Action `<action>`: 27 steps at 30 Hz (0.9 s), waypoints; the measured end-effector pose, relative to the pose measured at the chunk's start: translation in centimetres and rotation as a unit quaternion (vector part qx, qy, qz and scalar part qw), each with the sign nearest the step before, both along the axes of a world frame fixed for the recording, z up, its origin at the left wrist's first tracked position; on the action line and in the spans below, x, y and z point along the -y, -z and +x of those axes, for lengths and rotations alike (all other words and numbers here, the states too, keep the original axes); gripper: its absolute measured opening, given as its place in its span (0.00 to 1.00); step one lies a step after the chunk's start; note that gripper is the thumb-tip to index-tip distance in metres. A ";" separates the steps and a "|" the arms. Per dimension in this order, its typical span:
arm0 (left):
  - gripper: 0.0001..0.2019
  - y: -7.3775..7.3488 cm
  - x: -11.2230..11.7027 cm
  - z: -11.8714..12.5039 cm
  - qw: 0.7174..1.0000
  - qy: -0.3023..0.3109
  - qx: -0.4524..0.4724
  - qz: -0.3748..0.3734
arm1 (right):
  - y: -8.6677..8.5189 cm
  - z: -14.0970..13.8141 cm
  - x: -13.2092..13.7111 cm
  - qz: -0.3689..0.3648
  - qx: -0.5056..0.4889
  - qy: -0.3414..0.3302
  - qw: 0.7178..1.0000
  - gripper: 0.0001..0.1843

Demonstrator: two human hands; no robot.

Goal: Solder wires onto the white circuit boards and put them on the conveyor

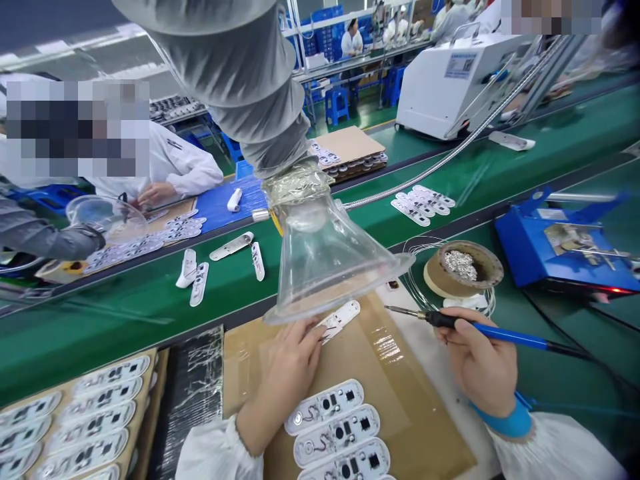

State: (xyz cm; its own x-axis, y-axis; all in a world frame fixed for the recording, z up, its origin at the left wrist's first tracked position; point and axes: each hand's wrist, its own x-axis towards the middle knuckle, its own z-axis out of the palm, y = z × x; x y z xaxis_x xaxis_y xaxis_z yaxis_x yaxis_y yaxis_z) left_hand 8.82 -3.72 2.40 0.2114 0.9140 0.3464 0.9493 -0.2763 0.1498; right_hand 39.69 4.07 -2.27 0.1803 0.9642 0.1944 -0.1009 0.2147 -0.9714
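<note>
My right hand [481, 365] grips a soldering iron [517, 335] with a blue handle; its tip points left, apart from any part. My left hand [286, 365] is closed at the fingers on a slim white part [343, 317] with thin wires, under the clear hood. Part of that white part is hidden by the fingers. Nearer me, several white oval boards [337, 435] with black components lie in a row on the cardboard sheet [415, 427]. A solder tip-cleaning pot [440, 273] with silvery bits stands beyond the iron, loops of solder wire around it.
A clear fume hood [325, 260] on a grey duct [250, 87] hangs over the cardboard. More boards lie at lower left [100, 417] and on the green conveyor [345, 233]. At right stands a blue soldering device [565, 247]. A co-worker [175, 157] sits across at left.
</note>
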 end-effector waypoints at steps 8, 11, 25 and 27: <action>0.08 0.3 -1.4 0.5 0.997 -0.019 0.007 -0.068 | -0.4 -0.5 0.2 -0.013 -0.074 -0.012 0.997 0.07; 0.09 -0.3 -1.4 0.5 0.976 -0.064 0.154 -0.137 | -0.8 -0.5 0.2 -0.014 -0.088 -0.020 0.996 0.07; 0.13 -4.6 0.5 0.4 0.737 -0.141 0.612 -0.250 | -3.2 0.6 2.0 -0.042 -0.110 -0.139 0.983 0.09; 0.11 -4.1 1.5 1.5 0.848 -0.094 0.468 -0.231 | -3.2 0.7 2.5 -0.047 -0.096 -0.155 0.982 0.09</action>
State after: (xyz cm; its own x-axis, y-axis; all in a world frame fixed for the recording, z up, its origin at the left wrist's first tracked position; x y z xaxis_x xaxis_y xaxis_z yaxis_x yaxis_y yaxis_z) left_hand 10.35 -5.21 6.50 -0.1225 0.9850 -0.1217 0.3750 0.1595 0.9132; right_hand 40.39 1.58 0.95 -0.1005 0.9907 0.0921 -0.3306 0.0540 -0.9422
